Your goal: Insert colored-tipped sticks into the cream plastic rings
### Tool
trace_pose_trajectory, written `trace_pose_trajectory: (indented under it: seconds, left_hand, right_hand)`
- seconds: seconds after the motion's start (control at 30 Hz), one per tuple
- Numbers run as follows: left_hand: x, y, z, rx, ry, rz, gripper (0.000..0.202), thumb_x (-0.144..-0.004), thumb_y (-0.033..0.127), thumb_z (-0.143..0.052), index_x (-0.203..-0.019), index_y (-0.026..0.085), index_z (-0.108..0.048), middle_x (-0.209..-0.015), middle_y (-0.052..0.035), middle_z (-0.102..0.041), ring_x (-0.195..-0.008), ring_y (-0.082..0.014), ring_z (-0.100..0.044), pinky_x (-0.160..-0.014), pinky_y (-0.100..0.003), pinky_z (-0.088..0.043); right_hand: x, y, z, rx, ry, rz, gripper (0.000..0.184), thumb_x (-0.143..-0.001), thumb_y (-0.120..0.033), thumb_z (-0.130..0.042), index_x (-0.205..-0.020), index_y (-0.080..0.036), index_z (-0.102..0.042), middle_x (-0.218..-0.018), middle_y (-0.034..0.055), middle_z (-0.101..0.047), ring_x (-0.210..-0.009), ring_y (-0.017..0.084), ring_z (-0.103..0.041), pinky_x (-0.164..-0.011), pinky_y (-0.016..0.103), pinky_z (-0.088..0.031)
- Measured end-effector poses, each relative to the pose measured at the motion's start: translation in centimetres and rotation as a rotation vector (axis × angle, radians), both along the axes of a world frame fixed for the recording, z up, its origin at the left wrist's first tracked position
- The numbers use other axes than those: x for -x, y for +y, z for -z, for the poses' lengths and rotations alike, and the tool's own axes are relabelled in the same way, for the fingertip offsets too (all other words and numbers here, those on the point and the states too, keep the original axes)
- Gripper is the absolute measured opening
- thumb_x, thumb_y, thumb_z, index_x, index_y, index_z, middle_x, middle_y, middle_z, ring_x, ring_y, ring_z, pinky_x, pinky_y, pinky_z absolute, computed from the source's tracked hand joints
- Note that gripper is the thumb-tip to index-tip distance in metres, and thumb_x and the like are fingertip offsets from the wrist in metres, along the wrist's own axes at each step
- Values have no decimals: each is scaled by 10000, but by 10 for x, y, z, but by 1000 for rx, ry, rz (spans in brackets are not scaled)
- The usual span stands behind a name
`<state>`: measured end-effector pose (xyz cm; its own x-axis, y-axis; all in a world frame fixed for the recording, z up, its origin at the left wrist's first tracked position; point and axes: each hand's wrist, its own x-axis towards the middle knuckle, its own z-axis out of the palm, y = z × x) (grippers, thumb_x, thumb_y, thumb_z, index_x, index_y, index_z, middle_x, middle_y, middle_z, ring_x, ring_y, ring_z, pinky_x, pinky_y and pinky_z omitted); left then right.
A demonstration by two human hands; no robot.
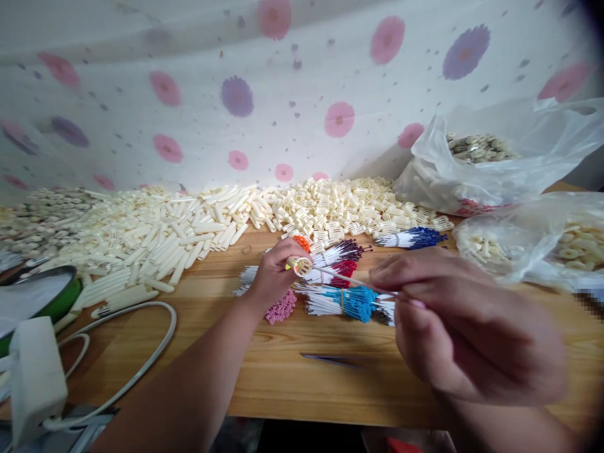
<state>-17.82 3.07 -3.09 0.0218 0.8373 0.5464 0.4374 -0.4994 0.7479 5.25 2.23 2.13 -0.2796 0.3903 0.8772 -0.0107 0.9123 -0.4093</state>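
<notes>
My left hand [274, 274] is closed round a small cream plastic tube [301, 267], its slotted open end turned towards me. My right hand [462, 321], partly blurred, pinches a thin white stem [342, 277]. The stem reaches across to the tube's open end; I cannot tell how far inside it goes. Below and behind the hands lie bundles of white sticks with coloured tips: light blue [356, 303], red [343, 272], dark maroon [352, 248], pink [282, 308] and orange [302, 241]. A dark, thin pointed tool [331, 360] lies on the table in front.
Cream tubes [207, 229] and slotted cream pieces [340, 204] are heaped along the curtain. A dark blue-tipped bundle [413, 238] lies near plastic bags [438, 167] of parts at right. At left are a white plug block [38, 377], a looped cable [165, 340] and a green-rimmed container [70, 296].
</notes>
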Motion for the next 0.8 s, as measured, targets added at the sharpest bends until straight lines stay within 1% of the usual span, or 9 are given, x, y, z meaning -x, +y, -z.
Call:
trace_pose_trajectory:
  seconds: [0.13, 0.23, 0.3, 0.4, 0.47, 0.57, 0.67, 0.8]
  left_hand:
    - [1, 0, 2, 3, 12, 68, 128, -772, 308, -670, -739, 185, -668, -730, -9, -551, -714, -144, -519, -673, -276, -408]
    - [1, 0, 1, 24, 6, 90, 113, -771, 300, -670, -743, 190, -670, -718, -3, -533, -710, -143, -505, -664, -272, -403]
    - [0, -1, 0, 46, 9, 80, 130, -758, 316, -681, -726, 190, -666, -698, 2, -517, -695, -141, -496, -653, -270, -401]
    - [-1, -1, 0, 53, 22, 70, 145, -751, 325, -687, -710, 188, -659, -696, 5, -514, -688, -139, -497, -651, -270, -400]
    - [0, 0, 1, 33, 31, 61, 142, -751, 326, -687, -721, 189, -660, -709, 3, -523, -695, -139, -503, -655, -270, -400]
    - [2, 2, 1, 8, 52, 45, 155, -748, 344, -687, -741, 191, -661, -728, -3, -535, -708, -144, -513, -657, -271, -404]
    - [3, 2, 1, -6, 66, 56, 150, -758, 340, -678, -741, 192, -656, -732, -5, -536, -712, -144, -513, -662, -272, -405]
    - [3, 1, 1, 39, 87, 70, 176, -776, 367, -653, -735, 197, -649, -723, -5, -523, -724, -149, -508, -675, -274, -411]
  right_hand:
    - [11, 2, -4, -45, -72, 27, 132, -829, -130, -520, -869, -233, -592, -801, 49, -668, -755, 175, -645, -656, 336, -552]
    - [17, 5, -5, -78, -114, 36, 162, -834, -111, -493, -881, -218, -605, -781, 48, -681, -736, 159, -649, -648, 311, -557]
    - [21, 7, -3, -97, -106, 16, 176, -827, -89, -501, -909, -212, -597, -795, 53, -687, -752, 153, -655, -666, 299, -555]
    - [27, 8, 5, -120, -36, -24, 200, -806, -61, -543, -952, -193, -574, -834, 69, -684, -800, 161, -655, -696, 310, -551]
    - [30, 9, 9, -92, 11, -34, 219, -800, -48, -557, -962, -195, -567, -836, 66, -679, -802, 162, -650, -696, 319, -547]
    - [31, 10, 11, -42, 51, -11, 237, -796, -31, -562, -960, -203, -575, -816, 53, -675, -774, 152, -644, -696, 314, -541]
    - [31, 12, 12, -84, 49, -4, 268, -785, -20, -572, -986, -197, -581, -836, 58, -679, -786, 153, -645, -696, 310, -543]
    - [33, 14, 18, -145, -22, -17, 250, -798, -55, -572, -1006, -193, -590, -876, 69, -674, -822, 166, -640, -702, 326, -550]
